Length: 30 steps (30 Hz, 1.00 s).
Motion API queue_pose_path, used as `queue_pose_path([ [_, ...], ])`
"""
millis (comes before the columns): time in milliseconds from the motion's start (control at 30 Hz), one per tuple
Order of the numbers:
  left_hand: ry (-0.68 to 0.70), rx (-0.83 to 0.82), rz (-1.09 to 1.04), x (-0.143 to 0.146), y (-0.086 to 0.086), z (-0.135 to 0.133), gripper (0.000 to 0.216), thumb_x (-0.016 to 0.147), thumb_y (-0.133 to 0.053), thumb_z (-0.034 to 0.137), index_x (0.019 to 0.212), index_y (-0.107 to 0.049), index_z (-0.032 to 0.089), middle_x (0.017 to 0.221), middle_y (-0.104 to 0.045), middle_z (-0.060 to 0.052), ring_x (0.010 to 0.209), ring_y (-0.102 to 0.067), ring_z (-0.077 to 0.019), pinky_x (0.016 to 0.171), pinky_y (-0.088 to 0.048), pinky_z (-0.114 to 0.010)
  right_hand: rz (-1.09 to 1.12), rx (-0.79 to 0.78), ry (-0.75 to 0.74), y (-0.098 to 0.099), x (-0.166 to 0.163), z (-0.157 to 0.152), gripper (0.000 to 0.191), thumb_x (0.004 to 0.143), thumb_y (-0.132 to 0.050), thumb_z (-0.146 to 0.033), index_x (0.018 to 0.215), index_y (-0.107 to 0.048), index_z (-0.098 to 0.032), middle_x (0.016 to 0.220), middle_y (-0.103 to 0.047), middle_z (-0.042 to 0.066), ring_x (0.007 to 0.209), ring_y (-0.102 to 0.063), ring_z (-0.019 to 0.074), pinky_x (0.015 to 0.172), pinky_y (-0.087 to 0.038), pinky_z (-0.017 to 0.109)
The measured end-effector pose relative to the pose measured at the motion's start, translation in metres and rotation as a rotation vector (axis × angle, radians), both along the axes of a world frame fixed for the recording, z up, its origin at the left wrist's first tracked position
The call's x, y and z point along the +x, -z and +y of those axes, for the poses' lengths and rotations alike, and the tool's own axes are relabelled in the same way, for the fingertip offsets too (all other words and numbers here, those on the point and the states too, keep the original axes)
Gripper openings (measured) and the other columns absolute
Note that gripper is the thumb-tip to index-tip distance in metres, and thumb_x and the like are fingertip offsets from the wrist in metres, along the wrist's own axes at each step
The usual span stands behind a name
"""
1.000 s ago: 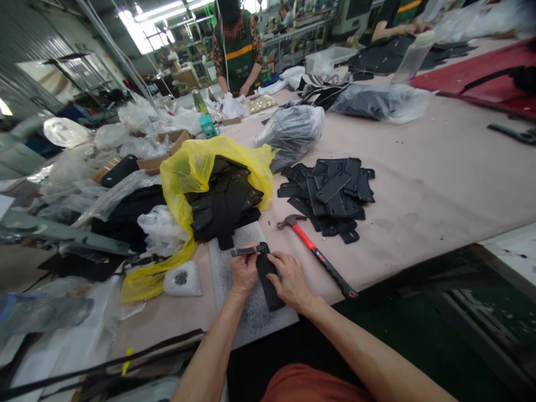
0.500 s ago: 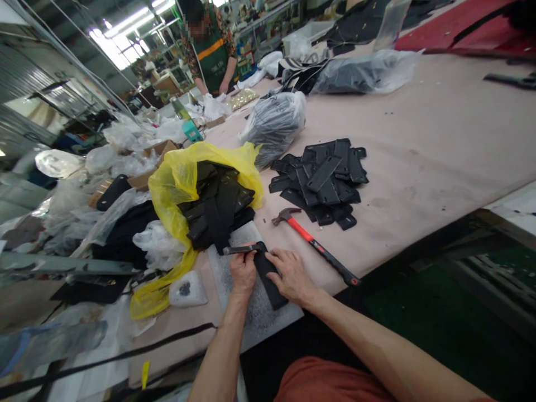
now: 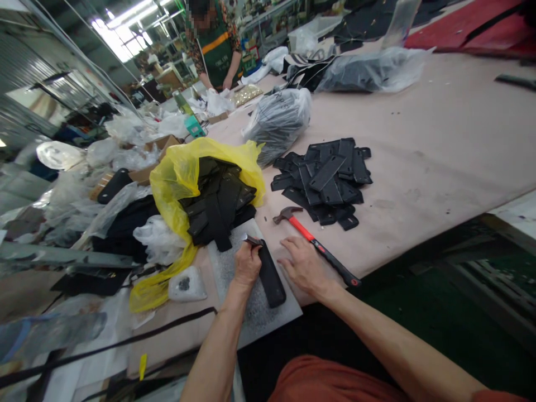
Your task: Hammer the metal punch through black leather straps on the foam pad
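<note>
Change: since half a second ago the right hand has come off the black strap piece and slid right toward the hammer; the left hand has stayed on the punch tool.
Left hand: closed around the small metal punch tool, whose tip pokes out at the far end of the fist, right at the far end of the strap piece.
Right hand: open and flat on the table, fingers spread, holding nothing; its fingers lie just beside the red part of the hammer's handle, and I cannot tell whether they touch it.
Strap piece: a long black piece lying flat on the grey cutting pad at the near edge of the table, between the two hands, close against the left one.
Hammer: lies slantwise on the table, steel head to the far left, black grip to the near right.
Yellow bag: the yellow bag, just beyond the pad, lies open with black pieces spilling out.
Black pile: the heap of flat black pieces sits right of the bag, beyond the hammer.
Clear bag: the clear bag of dark parts stands farther back.
Far end: another person in a green apron stands at the table.
</note>
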<state>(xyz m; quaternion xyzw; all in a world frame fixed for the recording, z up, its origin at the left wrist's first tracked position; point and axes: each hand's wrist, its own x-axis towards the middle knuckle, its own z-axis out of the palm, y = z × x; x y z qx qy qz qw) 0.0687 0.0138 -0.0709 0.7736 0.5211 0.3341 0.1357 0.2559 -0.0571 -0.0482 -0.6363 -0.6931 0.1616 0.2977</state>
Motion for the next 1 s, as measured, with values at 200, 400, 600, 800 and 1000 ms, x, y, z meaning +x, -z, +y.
queue_pose_path([
  [200, -0.022, -0.036, 0.022, 0.000, 0.006, -0.001, 0.014, 0.086, -0.051, 0.016, 0.097, -0.059, 0.020, 0.091, -0.071, -0.006, 0.089, -0.068, -0.0218, 0.082, -0.054, -0.034, -0.303, -0.200, 0.161, -0.003, 0.052, 0.007, 0.026, 0.083, -0.062, -0.026, 0.105, -0.054, -0.015, 0.104, -0.057, 0.015, 0.097, -0.053, 0.0286, 0.081, -0.040, 0.037],
  [400, -0.021, -0.040, 0.029, 0.001, 0.004, -0.002, 0.013, 0.086, -0.051, 0.015, 0.096, -0.058, 0.020, 0.090, -0.069, -0.006, 0.087, -0.067, -0.0209, 0.079, -0.053, -0.032, 0.441, -0.732, 0.223, -0.011, 0.065, 0.021, 0.011, 0.079, -0.057, -0.021, 0.082, -0.047, -0.019, 0.070, -0.055, 0.002, 0.058, -0.051, 0.0144, 0.055, -0.039, 0.027],
  [600, -0.031, -0.042, 0.042, 0.002, -0.002, -0.002, 0.011, 0.085, -0.052, 0.013, 0.092, -0.058, 0.020, 0.085, -0.068, -0.005, 0.079, -0.067, -0.0204, 0.073, -0.052, -0.030, 0.767, -0.763, 0.213, -0.047, 0.051, 0.024, 0.017, 0.087, -0.048, -0.033, 0.076, -0.043, -0.021, 0.058, -0.046, -0.006, 0.039, -0.036, 0.0071, 0.037, -0.027, 0.020],
  [800, -0.035, -0.028, 0.051, 0.002, 0.000, -0.004, 0.009, 0.086, -0.052, 0.014, 0.089, -0.057, 0.021, 0.083, -0.067, -0.005, 0.078, -0.066, -0.0207, 0.071, -0.050, -0.030, 0.237, 0.003, 0.057, -0.112, 0.047, 0.012, 0.033, 0.095, -0.040, -0.048, 0.075, -0.046, -0.022, 0.055, -0.048, -0.004, 0.045, -0.043, 0.0105, 0.046, -0.029, 0.023],
  [1000, -0.032, -0.016, 0.044, 0.002, 0.001, -0.004, 0.012, 0.086, -0.052, 0.013, 0.093, -0.057, 0.021, 0.087, -0.068, -0.005, 0.081, -0.066, -0.0211, 0.072, -0.050, -0.031, -0.333, 0.162, -0.162, -0.143, 0.055, 0.006, 0.032, 0.097, -0.040, -0.041, 0.074, -0.050, -0.021, 0.057, -0.051, -0.002, 0.045, -0.041, 0.0113, 0.047, -0.019, 0.027],
])
